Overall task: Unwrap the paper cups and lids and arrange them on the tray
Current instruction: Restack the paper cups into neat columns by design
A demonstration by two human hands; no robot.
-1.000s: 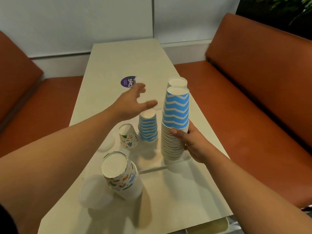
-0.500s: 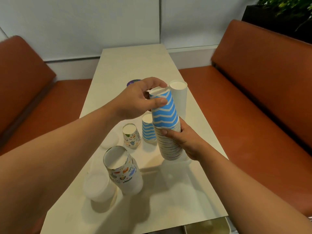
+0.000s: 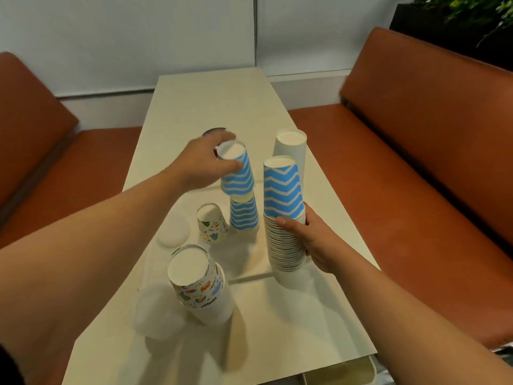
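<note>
While gripping a single blue zigzag cup (image 3: 237, 170) upside down by its upper end, thumb and fingers curled round it: left hand (image 3: 201, 165), raised above the bench (image 3: 213, 98). Directly beneath that cup, nearly touching its rim: short stack of blue zigzag cups (image 3: 243, 216), upside down on the bench. Wrapped round the ribbed middle of the tall stack of blue zigzag cups (image 3: 283, 215), thumb across the front: right hand (image 3: 313, 240); whether the stack's foot touches the bench, cannot tell. Just behind the tall stack: white cup column (image 3: 291, 147), upright. Left of the short stack, close beside it: small patterned cup (image 3: 211, 223), inverted. Further left, flat on the bench: round white lid (image 3: 174, 232). Nearest the camera: patterned cup stack (image 3: 198, 284), inverted and leaning slightly in the picture, with a blurred translucent lid pile (image 3: 158, 315) at its left. Past the left hand, partly hidden: purple round sticker (image 3: 212, 132). Either side of the bench: orange-brown seats (image 3: 416, 140).
</note>
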